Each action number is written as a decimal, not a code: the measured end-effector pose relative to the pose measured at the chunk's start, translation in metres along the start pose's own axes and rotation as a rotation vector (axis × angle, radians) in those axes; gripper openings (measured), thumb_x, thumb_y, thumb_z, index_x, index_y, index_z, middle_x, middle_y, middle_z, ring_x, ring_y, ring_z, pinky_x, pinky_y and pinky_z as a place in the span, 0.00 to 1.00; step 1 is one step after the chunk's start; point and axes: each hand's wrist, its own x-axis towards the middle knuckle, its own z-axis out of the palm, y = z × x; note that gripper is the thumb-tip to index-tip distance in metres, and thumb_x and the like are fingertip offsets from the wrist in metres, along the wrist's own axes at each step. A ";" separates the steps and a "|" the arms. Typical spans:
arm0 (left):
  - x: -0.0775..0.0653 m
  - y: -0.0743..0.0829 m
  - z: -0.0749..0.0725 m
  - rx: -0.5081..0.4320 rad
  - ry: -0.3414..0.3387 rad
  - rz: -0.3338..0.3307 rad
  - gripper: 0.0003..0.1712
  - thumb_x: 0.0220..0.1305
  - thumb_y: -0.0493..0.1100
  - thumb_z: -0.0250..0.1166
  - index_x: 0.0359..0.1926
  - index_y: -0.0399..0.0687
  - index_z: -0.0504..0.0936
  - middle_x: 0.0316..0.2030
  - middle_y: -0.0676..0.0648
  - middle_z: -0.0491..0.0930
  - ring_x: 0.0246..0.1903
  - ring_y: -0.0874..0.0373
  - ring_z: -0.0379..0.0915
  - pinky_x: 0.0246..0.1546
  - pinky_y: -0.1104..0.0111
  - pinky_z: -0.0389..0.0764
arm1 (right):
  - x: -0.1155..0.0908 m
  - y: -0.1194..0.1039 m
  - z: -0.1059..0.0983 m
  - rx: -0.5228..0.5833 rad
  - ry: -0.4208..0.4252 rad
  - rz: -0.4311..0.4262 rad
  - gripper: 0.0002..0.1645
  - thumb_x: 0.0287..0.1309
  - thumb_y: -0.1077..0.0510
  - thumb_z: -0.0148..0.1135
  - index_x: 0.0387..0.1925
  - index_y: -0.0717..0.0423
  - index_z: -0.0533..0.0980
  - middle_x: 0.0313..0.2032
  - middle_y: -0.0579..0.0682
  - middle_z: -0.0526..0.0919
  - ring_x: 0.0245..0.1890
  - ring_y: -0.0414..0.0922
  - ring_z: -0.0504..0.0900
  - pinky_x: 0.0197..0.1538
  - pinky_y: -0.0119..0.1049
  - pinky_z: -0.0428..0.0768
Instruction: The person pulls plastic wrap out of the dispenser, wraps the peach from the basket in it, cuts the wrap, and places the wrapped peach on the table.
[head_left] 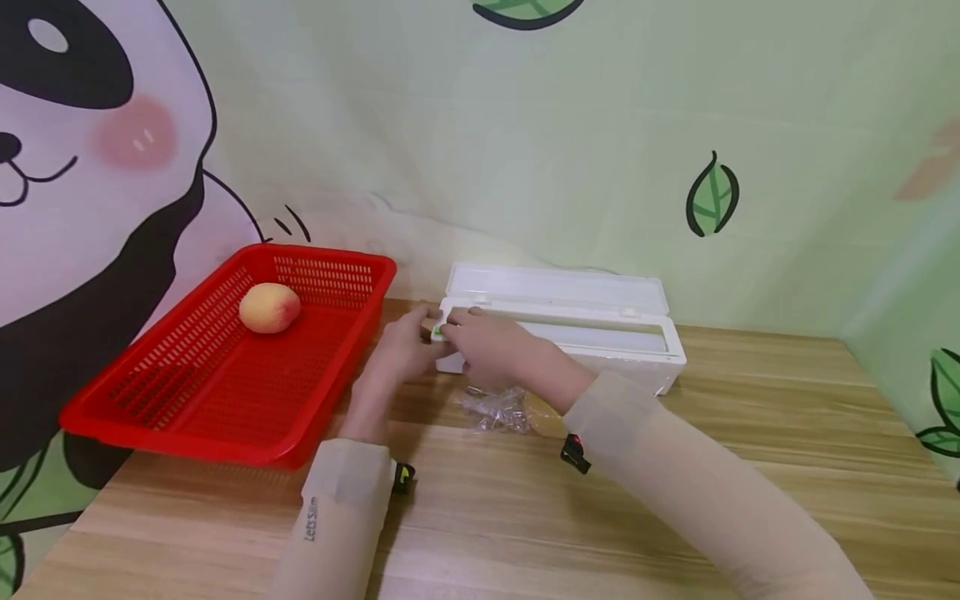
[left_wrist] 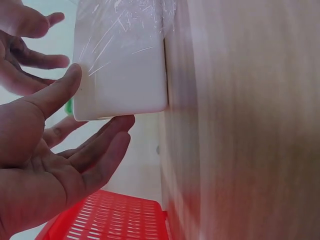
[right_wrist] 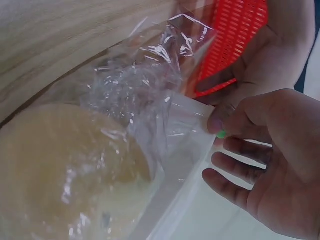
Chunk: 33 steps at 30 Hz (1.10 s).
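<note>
A white cling film dispenser box (head_left: 633,360) stands on the table, its lid raised at the back and the film roll showing inside. My left hand (head_left: 405,346) holds its left end, thumb on the front face and fingers round the end. A small green piece (right_wrist: 221,133) shows beside the left thumb. Over the same end is my right hand (head_left: 491,346), its fingers loosely spread by the top edge. In front of the box lies a yellowish round fruit (right_wrist: 65,170) under clear, crumpled film (right_wrist: 135,90); my right forearm partly covers it in the head view.
A red perforated basket (head_left: 232,450) stands to the left, with a peach (head_left: 270,308) in it. Behind the wooden table (head_left: 480,517) hangs a light cloth (head_left: 525,167) printed with a panda and leaves.
</note>
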 end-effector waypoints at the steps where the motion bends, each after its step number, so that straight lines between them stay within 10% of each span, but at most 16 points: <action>1: 0.000 -0.001 0.000 -0.010 0.000 0.001 0.30 0.66 0.45 0.72 0.66 0.50 0.73 0.54 0.39 0.81 0.48 0.44 0.79 0.49 0.54 0.83 | 0.001 -0.002 0.000 -0.013 -0.008 0.005 0.34 0.66 0.62 0.61 0.72 0.61 0.67 0.66 0.56 0.70 0.64 0.50 0.72 0.66 0.39 0.72; 33: 0.003 -0.007 -0.007 -0.015 -0.006 0.044 0.27 0.67 0.42 0.70 0.66 0.51 0.76 0.53 0.38 0.83 0.47 0.44 0.80 0.48 0.54 0.83 | 0.012 -0.001 0.004 -0.159 0.000 -0.016 0.29 0.66 0.59 0.64 0.68 0.59 0.72 0.65 0.56 0.71 0.62 0.51 0.71 0.65 0.39 0.73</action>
